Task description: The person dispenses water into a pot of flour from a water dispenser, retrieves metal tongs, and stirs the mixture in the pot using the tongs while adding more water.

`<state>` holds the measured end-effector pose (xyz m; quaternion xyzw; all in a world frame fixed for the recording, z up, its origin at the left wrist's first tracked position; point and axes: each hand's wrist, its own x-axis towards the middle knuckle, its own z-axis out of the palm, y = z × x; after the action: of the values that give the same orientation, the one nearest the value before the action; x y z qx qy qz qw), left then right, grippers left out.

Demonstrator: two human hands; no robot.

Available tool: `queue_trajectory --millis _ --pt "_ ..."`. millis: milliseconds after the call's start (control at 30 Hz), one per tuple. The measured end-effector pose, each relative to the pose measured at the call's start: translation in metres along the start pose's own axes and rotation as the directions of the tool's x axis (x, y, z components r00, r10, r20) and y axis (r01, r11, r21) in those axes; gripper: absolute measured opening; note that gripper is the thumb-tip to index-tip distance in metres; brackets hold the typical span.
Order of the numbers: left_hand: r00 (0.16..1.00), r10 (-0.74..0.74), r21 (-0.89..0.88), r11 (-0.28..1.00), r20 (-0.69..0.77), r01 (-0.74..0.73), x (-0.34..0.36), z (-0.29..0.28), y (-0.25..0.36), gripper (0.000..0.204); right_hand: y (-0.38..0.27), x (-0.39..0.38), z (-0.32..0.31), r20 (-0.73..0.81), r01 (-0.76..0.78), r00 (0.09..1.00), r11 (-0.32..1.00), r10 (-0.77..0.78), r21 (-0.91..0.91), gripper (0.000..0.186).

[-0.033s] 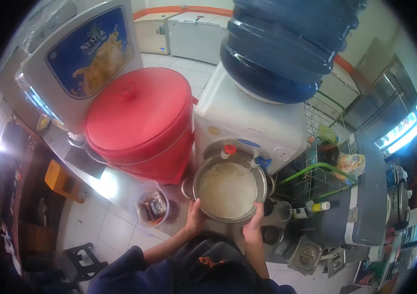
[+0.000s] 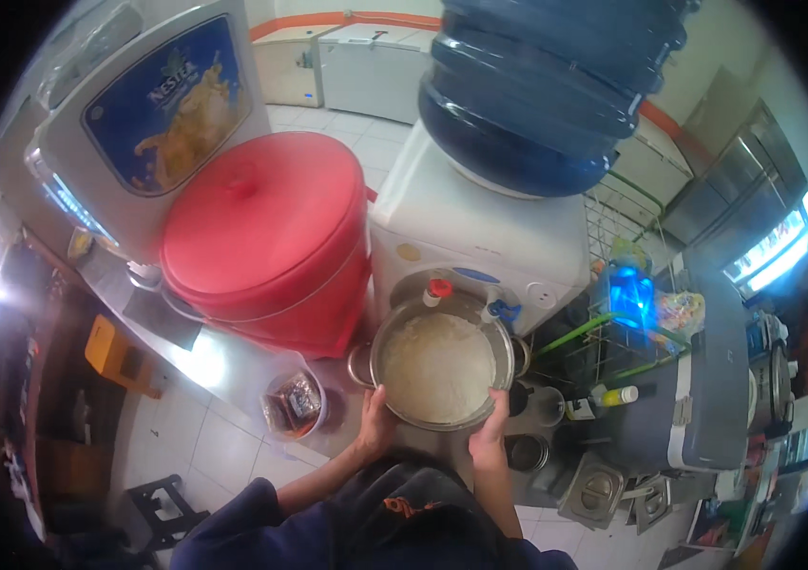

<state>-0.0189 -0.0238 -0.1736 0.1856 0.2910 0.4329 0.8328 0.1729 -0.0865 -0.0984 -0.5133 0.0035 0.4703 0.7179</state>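
Observation:
A steel pot (image 2: 387, 328) with two side handles holds pale, off-white contents, beneath the red tap (image 2: 439, 290) and blue tap (image 2: 504, 311) of a white water dispenser (image 2: 490, 252). My left hand (image 2: 375, 418) is closed on the pot's left front, below its handle. My right hand (image 2: 488, 427) grips the right front. A tub (image 2: 271, 389) with dark packets stands left of my left hand. Small dark cups and a clear container (image 2: 547, 407) are beside my right hand.
A large red lidded bucket (image 2: 261, 218) stands left of the dispenser, which carries a blue water bottle (image 2: 537, 95). A green wire rack (image 2: 590, 332) and grey appliance (image 2: 713, 418) are at right. A black stool (image 2: 157, 503) and yellow object (image 2: 119, 351) are at left, chest freezers (image 2: 375, 76) behind.
The scene shows slightly shifted leftward in view. A bright blue patch now shows in the wire rack. My hands stay on the pot.

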Motion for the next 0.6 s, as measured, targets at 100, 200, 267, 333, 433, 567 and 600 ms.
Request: queue_trajectory --millis 100,200,267,333,433,567,600 --pt "0.998 0.063 -0.003 0.998 0.001 -0.063 0.004 0.003 0.004 0.065 0.011 0.005 -0.004 -0.026 -0.005 1.0 1.0 0.006 0.019 0.063" --pt "0.999 0.028 0.05 0.998 -0.031 -0.027 0.012 -0.013 0.006 0.067 0.007 -0.011 0.011 -0.039 0.01 0.999 1.0 -0.011 -0.017 0.064" --pt "0.997 0.043 0.152 0.988 -0.059 -0.034 0.017 0.005 0.015 0.069 0.021 0.008 -0.004 -0.036 0.04 0.999 0.999 -0.039 0.022 0.063" --pt "0.996 -0.018 0.26 0.965 -0.082 0.039 0.021 -0.012 0.013 0.077 0.024 0.009 -0.005 -0.002 0.03 1.0 0.999 -0.03 -0.012 0.064" --pt "0.984 -0.003 0.291 0.955 -0.181 0.057 0.028 -0.033 0.001 0.077 0.02 -0.005 -0.003 -0.007 0.026 1.0 1.0 -0.026 -0.018 0.063" --pt "0.996 0.055 0.284 0.958 -0.067 -0.034 0.021 -0.014 0.003 0.076 0.033 0.007 -0.017 -0.041 0.079 0.996 0.996 -0.081 -0.049 0.061" --pt "0.996 0.044 0.287 0.958 -0.08 -0.02 0.012 -0.013 0.007 0.076 0.038 0.002 -0.024 -0.052 0.065 0.996 0.997 -0.068 -0.049 0.061"
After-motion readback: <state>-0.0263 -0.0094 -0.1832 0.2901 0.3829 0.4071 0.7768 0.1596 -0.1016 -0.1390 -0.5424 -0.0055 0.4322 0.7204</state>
